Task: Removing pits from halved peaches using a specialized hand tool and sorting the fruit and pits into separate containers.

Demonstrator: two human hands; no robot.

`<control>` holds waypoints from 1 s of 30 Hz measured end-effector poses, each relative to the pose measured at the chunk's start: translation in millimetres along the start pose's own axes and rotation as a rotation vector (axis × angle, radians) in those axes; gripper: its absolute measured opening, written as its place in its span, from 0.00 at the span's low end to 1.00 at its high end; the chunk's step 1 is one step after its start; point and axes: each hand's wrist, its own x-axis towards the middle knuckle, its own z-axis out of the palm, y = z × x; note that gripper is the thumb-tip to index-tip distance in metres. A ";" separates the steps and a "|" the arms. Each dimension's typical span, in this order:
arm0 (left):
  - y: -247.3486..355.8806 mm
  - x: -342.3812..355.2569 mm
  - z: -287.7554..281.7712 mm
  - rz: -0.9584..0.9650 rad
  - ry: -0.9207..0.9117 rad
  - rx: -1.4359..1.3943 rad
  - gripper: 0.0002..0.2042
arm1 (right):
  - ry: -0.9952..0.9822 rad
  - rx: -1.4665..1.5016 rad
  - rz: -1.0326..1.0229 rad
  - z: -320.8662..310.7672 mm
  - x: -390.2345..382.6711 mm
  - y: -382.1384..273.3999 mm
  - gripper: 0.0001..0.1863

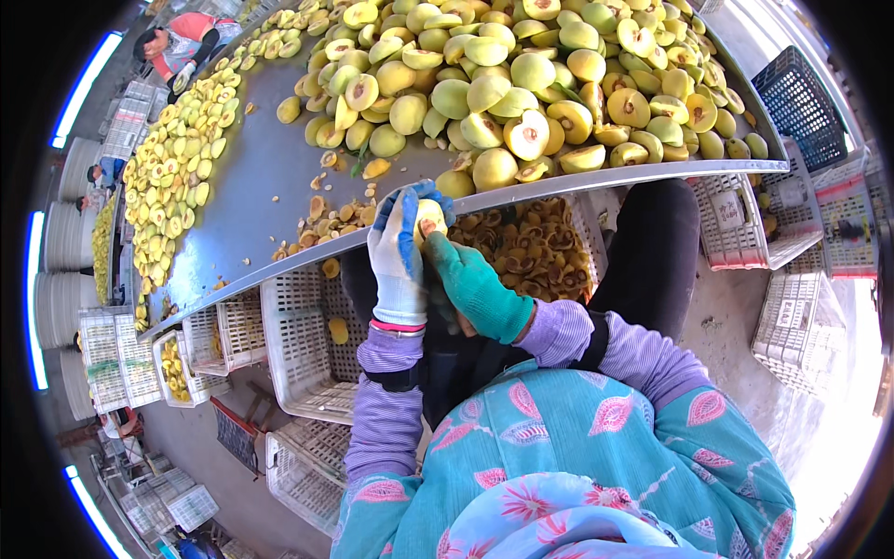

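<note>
A halved yellow-green peach (430, 218), its reddish hollow showing, is gripped by my left hand (399, 256) in a white and blue glove, just at the near edge of the metal table (265, 163). Against the cut side press the fingers of my right hand (480, 284), in a green glove and closed. A short brownish end shows beneath that hand; I cannot make out what it is. Beyond both hands lies a big heap of whole and halved peaches (489, 88). Small dark-centred cut pieces (340, 219) and pale kernels are scattered on the table beside my left hand.
Beneath the table edge, a crate holds many brown-orange scraps (535, 247). White plastic crates stand at left (307, 345) and right (731, 219), with a dark blue crate (799, 107) far right. More peach halves (182, 177) line the table's left side, where another person (191, 42) works.
</note>
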 end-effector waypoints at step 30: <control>23.5 54.1 2.2 0.223 -0.144 1.331 0.25 | -0.270 0.290 0.602 -58.2 -1.6 3.3 0.23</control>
